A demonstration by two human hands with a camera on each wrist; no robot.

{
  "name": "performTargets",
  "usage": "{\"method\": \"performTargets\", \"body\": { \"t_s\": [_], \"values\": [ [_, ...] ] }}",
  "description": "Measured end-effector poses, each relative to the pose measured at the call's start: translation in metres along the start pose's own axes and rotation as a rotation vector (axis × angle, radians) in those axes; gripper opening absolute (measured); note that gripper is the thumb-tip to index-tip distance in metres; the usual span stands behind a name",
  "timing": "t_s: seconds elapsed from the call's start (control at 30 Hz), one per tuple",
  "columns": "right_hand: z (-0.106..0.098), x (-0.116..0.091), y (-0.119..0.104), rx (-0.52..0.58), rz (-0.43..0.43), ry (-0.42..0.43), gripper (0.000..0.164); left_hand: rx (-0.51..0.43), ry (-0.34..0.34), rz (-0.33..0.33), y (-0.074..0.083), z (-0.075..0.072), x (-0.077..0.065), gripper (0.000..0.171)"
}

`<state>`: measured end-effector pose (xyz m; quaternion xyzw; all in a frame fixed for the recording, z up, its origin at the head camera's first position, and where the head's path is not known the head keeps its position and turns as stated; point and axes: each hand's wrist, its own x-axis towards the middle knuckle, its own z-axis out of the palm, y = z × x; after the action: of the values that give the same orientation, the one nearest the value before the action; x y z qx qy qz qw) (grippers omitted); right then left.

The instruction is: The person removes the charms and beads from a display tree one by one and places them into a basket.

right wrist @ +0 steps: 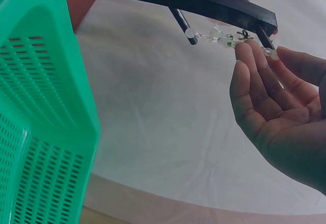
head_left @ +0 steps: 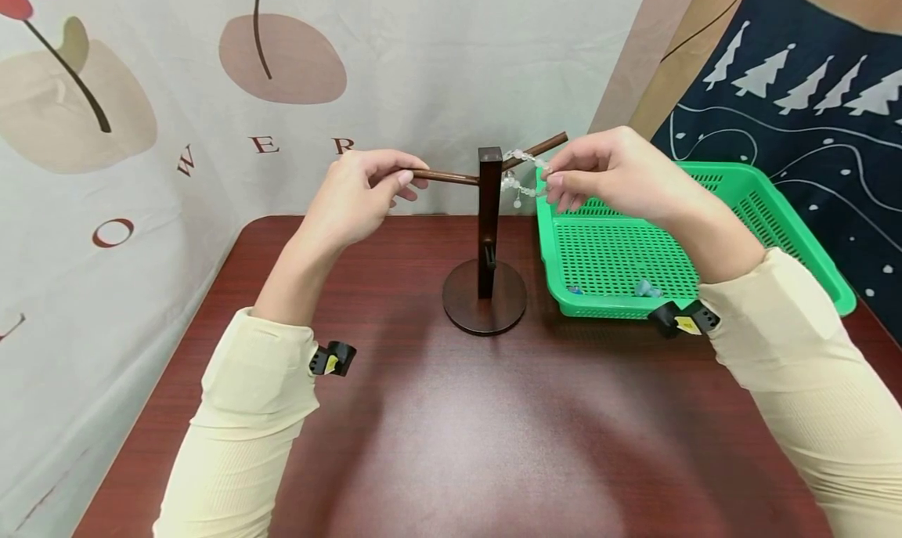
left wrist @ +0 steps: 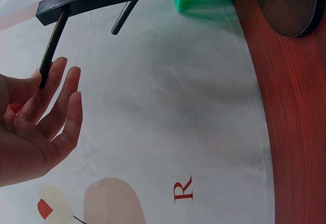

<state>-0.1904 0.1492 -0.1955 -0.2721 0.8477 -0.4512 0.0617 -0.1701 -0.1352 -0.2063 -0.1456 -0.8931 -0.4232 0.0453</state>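
Observation:
A dark wooden stand [head_left: 488,232] with a round base and crossing pegs stands upright on the table. My left hand [head_left: 352,201] pinches the end of its left upper peg [head_left: 447,177] between thumb and fingers. On the other side, my right hand [head_left: 623,174] pinches a bracelet [head_left: 510,183] of clear and whitish beads with a small dangling charm. The bracelet lies around the right upper peg [head_left: 553,143], close to the post. From the right wrist view, the bracelet [right wrist: 224,42] also shows green bits; my fingers cover part of it.
A green perforated basket [head_left: 606,311] stands right of the stand, under my right forearm. Inside it lie small blue pieces [head_left: 644,289]. A shorter lower peg [head_left: 490,256] sticks out from the post. A printed cloth [head_left: 423,68] hangs behind the reddish-brown table [head_left: 437,460].

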Motion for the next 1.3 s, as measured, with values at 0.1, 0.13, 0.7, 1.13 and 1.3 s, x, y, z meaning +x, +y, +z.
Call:
{"method": "performTargets", "body": {
  "t_s": [0.1, 0.13, 0.7, 1.13, 1.3],
  "values": [
    [-0.003, -0.001, 0.000, -0.011, -0.008, 0.011, 0.017, 0.002, 0.000, 0.001, 0.000, 0.000, 0.000, 0.022],
    [-0.005, -0.001, 0.000, -0.013, -0.010, 0.014, 0.017, 0.002, 0.001, 0.002, 0.000, 0.000, 0.000, 0.022],
    [-0.023, -0.010, -0.001, -0.047, -0.028, 0.058, 0.016, -0.012, -0.002, -0.008, -0.001, 0.001, 0.000, 0.023],
    [-0.038, -0.019, -0.001, -0.110, -0.009, 0.101, 0.015, 0.008, 0.010, 0.005, -0.001, 0.000, 0.000, 0.022],
    [-0.043, -0.024, 0.001, -0.148, 0.003, 0.110, 0.017, 0.011, 0.012, 0.004, -0.001, 0.001, 0.000, 0.022]
  ]
}}
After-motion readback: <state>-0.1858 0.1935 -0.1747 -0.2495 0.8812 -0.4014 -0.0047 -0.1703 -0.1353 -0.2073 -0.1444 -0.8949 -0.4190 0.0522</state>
